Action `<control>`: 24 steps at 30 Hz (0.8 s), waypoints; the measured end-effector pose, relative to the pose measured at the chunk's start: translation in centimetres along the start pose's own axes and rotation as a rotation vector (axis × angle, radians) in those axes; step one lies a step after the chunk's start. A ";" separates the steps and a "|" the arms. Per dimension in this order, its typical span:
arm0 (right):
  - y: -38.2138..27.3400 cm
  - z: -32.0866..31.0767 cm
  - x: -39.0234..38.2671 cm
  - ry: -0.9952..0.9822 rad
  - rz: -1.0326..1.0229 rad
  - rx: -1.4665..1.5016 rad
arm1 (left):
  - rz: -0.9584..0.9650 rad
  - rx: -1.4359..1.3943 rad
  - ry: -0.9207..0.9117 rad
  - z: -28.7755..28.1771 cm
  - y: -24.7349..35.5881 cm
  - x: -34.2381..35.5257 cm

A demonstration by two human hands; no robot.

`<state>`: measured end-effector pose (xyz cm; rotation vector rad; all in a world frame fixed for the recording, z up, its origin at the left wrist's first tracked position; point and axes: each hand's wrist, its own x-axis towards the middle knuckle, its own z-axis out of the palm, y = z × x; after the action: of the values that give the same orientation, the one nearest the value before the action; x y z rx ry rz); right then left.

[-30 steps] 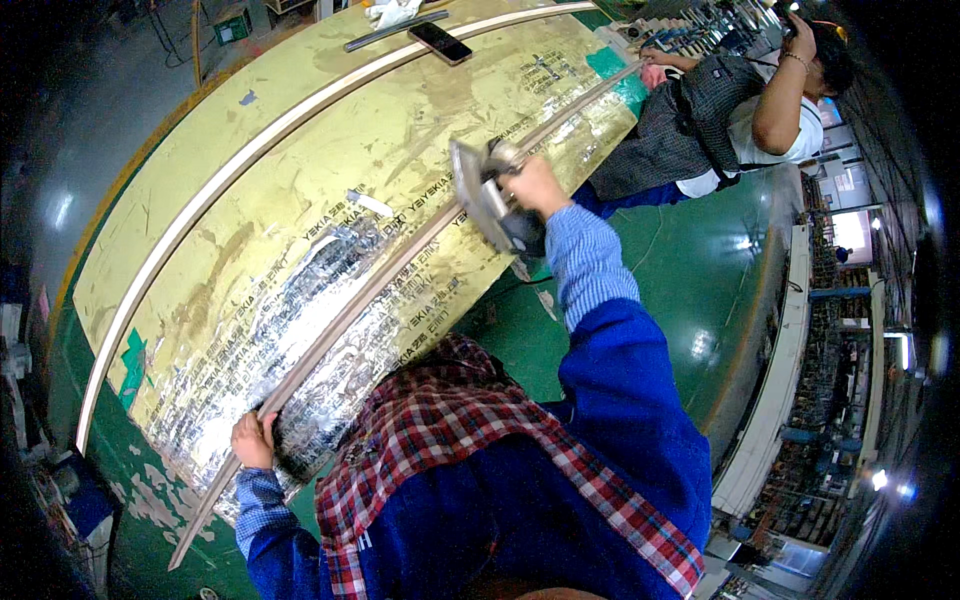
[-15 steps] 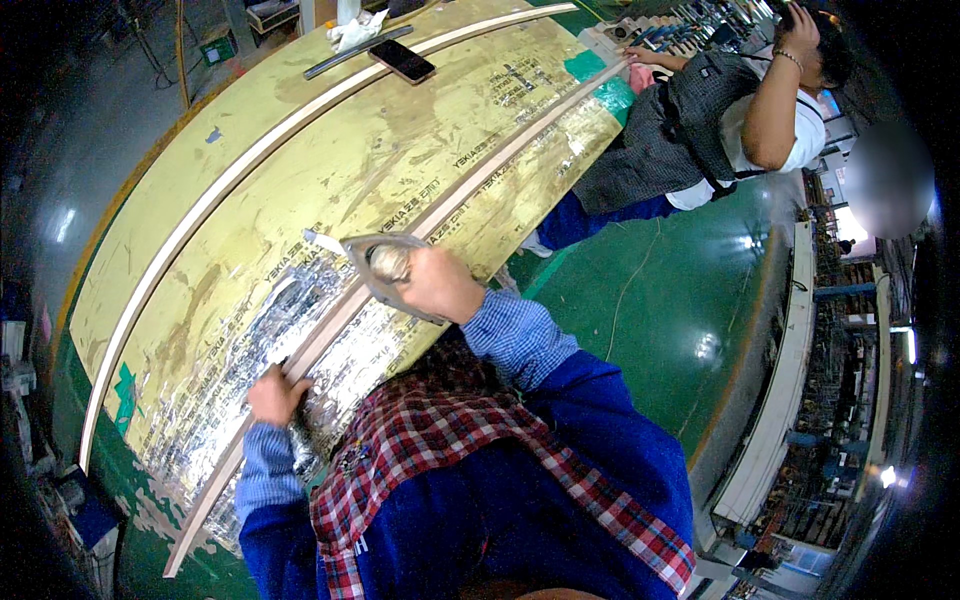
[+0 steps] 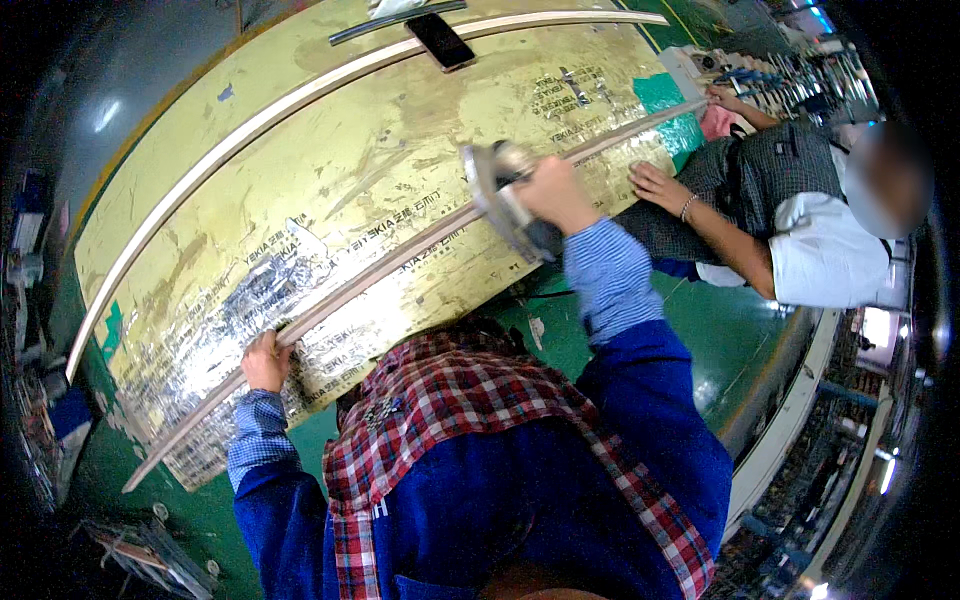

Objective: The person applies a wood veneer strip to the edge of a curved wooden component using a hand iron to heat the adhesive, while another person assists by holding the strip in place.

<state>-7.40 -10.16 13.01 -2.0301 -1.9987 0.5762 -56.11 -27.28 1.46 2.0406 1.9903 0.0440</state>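
Note:
A long, thin wooden strip [image 3: 375,270] lies diagonally across the yellow, print-marked board [image 3: 400,140]. My left hand [image 3: 266,362] is closed round the strip near its lower left part, thumb and fingers gripping its edges. My right hand [image 3: 558,195] grips a grey hand tool [image 3: 484,190] with a long, flat body, set across the strip further up. Motion blurs the tool, so its exact kind is unclear. At the strip's far right end, a co-worker's hand [image 3: 722,97] touches it, while that person's other hand [image 3: 658,188] rests on the board's edge.
A second, curved pale strip [image 3: 215,190] runs along the board's far side. A black phone [image 3: 440,42] lies over it, beside a dark narrow bar [image 3: 395,22]. Green tape [image 3: 668,110] covers the board's right end. The co-worker [image 3: 770,190] stands close on my right.
My right hand has moved the tool up and right along the strip. My left hand keeps its grip. The co-worker's raised hand has come down onto the board, and my view has shifted.

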 end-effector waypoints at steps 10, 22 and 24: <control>6.3 -4.0 6.5 -0.154 0.360 0.138 | 0.052 0.012 -0.113 -0.3 -1.3 0.9; -3.3 1.9 4.3 -0.287 -0.039 -0.148 | 0.059 -0.161 -0.370 -2.6 -1.6 4.2; -3.7 2.9 4.4 -0.343 -0.072 -0.173 | 0.026 -0.185 -0.452 -2.0 -2.5 4.7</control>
<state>-12.04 -6.00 11.51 -2.0585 -2.3812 0.8083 -58.73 -22.26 2.01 1.7688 1.6172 -0.2024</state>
